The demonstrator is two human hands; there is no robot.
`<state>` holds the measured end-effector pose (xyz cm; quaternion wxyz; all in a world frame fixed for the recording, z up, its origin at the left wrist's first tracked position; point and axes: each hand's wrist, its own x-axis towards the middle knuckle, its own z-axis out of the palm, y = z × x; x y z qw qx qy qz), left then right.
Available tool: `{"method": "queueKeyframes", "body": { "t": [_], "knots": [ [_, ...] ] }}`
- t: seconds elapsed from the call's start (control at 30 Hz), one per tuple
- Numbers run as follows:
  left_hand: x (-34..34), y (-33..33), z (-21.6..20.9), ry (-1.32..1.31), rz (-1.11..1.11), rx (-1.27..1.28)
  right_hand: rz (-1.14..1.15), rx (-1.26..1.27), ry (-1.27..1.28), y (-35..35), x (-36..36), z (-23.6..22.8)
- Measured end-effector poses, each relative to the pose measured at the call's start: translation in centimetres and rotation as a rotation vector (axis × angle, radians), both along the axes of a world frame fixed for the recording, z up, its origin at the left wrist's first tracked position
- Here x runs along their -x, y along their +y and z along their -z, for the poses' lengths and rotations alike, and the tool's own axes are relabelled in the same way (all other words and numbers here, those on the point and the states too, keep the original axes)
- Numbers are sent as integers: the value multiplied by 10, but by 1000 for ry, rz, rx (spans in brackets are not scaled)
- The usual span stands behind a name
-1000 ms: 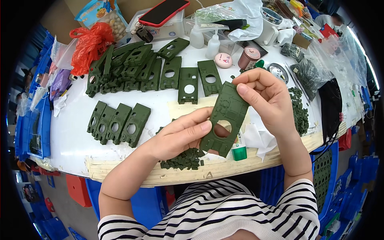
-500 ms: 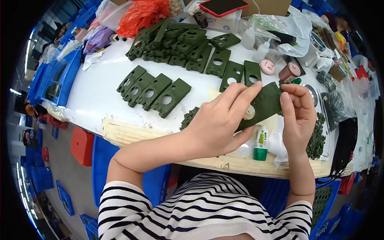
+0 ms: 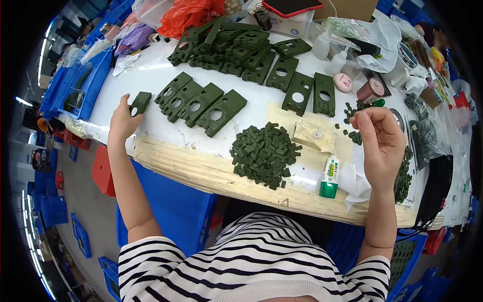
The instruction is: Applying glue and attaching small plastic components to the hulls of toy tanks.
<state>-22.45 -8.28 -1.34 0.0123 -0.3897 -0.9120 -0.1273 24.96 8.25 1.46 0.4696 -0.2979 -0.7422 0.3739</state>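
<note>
At the left end of the table, my left hand (image 3: pixel 123 118) grips a dark green plastic panel (image 3: pixel 142 102) with a round hole, held just left of a row of similar panels (image 3: pixel 217 114). My right hand (image 3: pixel 381 138) is raised at the right, thumb and fingertips pinched together; whatever they hold, if anything, is too small to make out. Between the hands lie a heap of small dark green pieces (image 3: pixel 265 156) and a pale yellow block (image 3: pixel 313 135) with a round peg on top. A white and green glue bottle (image 3: pixel 330 177) lies near the front edge.
More green panels (image 3: pixel 236 50) are stacked at the back, with two single panels (image 3: pixel 324 94) beside them. A red plastic bag (image 3: pixel 188 17), squeeze bottles (image 3: pixel 336 62) and a pink jar (image 3: pixel 370 90) stand behind. A blue bin (image 3: pixel 85 85) adjoins the table's left side.
The panel was in both hands above the yellow block; my left hand has carried it far left. The right hand has let go of it and stays at the right. The block is now uncovered.
</note>
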Motion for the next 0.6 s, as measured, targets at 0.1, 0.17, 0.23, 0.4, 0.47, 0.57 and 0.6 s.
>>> {"method": "queueKeyframes", "body": {
  "t": [0.1,0.17,0.23,0.4,0.47,0.57,0.6],
  "knots": [
    [1,-7,10,-119,-9,15,-6,20,10,1,1,0],
    [0,-7,14,-120,-11,9,-2,23,-1,2,0,2],
    [0,-9,15,-141,-32,3,1,27,-7,3,0,0],
    [-28,-13,9,173,126,-126,35,34,42,8,-5,-4],
    [-82,4,-7,204,293,-308,54,-3,33,13,-9,-5],
    [-159,28,-13,53,617,-369,129,-66,17,25,-17,-5],
    [-173,29,-11,91,642,-297,151,-89,6,31,-21,-7]
  ]
}}
